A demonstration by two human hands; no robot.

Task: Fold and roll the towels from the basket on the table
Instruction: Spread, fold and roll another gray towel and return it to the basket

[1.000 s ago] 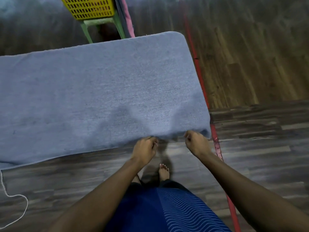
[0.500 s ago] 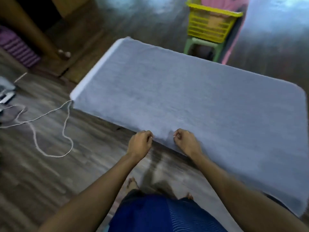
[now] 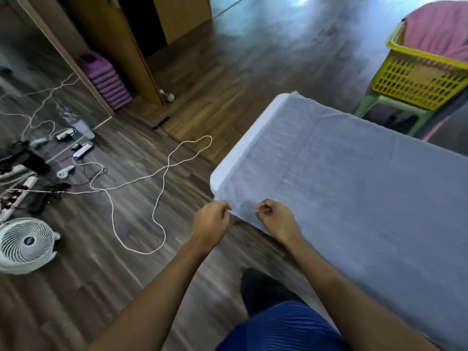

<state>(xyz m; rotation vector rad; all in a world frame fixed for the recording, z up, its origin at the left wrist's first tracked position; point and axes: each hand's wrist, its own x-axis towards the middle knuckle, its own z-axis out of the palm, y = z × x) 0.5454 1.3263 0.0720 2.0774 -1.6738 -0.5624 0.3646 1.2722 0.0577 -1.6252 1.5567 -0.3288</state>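
While both hands pinch at its near-left corner, the grey-blue towel [image 3: 354,198] lies spread flat over the counter, long side running from lower R. to upper L. of the head view.

L. hand [image 3: 211,220]: fingers curled, thumb and forefinger tips meeting on the towel's near edge, right at the corner. The rest of the hand is off the cloth, over the floor [image 3: 228,79].

R. hand [image 3: 277,220]: fingers curled likewise, pinching the same near edge just to the R. of the L. hand, w/ a short span of edge between the two. Its wrist crosses the towel's near edge.

Both forearms reach in from the bottom of the frame, so the towel sits ahead of and to the R. of the hands, w/ most of its area well beyond the R. hand. A pale strip [image 3: 244,145] runs along the towel's L. end; cannot tell whether it is bare counter or a turned hem. Slight creases show in the cloth near the pinch points; elsewhere it looks smooth.

Background: a yellow basket [image 3: 415,84] on a green stool [image 3: 367,103] stands past the counter's far side at upper R., apart from the towel, holding pink cloth [image 3: 435,29]. On the wooden floor to the L. are a white cable [image 3: 141,253] in loose loops, a white fan [image 3: 26,243], power strips [image 3: 82,151] (blurred), and a purple stack [image 3: 105,77] beside a wooden door [image 3: 114,41]. A blue garment [image 3: 283,328] shows at bottom centre.
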